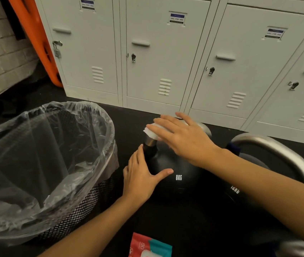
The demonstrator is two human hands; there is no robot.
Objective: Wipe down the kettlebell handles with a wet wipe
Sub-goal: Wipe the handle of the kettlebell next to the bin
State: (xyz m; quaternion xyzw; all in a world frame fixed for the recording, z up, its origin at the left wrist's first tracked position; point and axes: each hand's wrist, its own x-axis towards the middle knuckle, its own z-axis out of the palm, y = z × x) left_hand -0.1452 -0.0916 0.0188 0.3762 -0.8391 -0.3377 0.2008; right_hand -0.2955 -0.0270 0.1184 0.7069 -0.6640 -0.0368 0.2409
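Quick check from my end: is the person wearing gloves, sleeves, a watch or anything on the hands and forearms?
No. Both the left hand and the right hand are bare, with no gloves. The forearms are uncovered as far as the frame shows, so no sleeves are in view. No watch, bracelet or ring is visible on the wrists or fingers.

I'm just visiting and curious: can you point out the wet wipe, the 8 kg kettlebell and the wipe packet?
wet wipe (152,132), head view, on its white folded edge.
8 kg kettlebell (180,184), head view, on its black body.
wipe packet (143,246), head view, on its red front.
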